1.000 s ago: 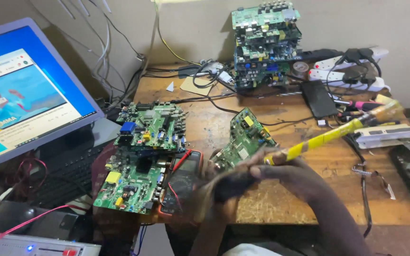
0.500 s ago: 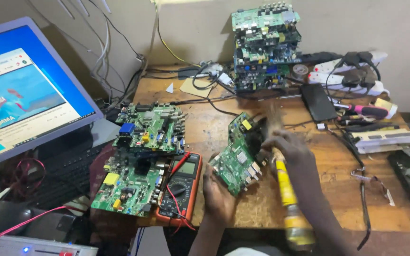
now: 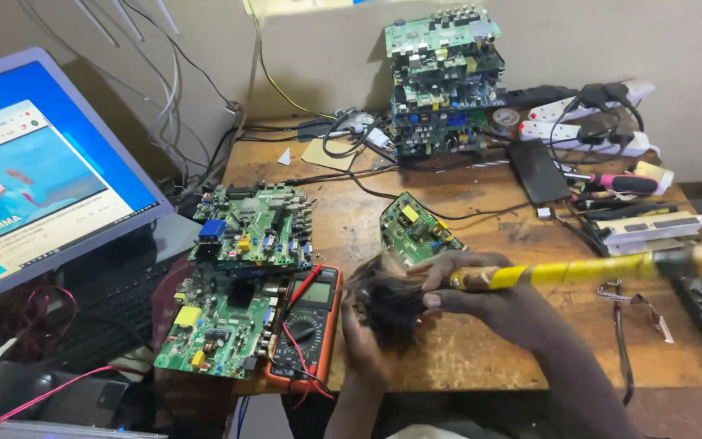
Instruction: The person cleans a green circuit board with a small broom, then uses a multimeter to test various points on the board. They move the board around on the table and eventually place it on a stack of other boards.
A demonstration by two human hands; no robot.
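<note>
Worn wooden workbench against a pale wall, crowded with electronics; single head view looking down. Right hand wrapped around the handle end of a brush with yellow tape along its shaft; the shaft runs out to the right, blurred, over the bench. The dark bristle head sits blurred just in front of the left hand, whose fingers rise up beside the bristles; whether that hand is gripping anything I cannot tell, bristles cover it. A small green circuit board lies on the bench just behind both hands, its near edge hidden by them. To the left, an orange-cased multimeter with red and black leads lies beside two larger green boards, one overlapping the other, at the bench's left edge. Farther left, a laptop with lit screen. At the back, a tall stack of circuit boards, white power strips with plugs, a black phone lying flat. Loose cables across the rear.
</note>
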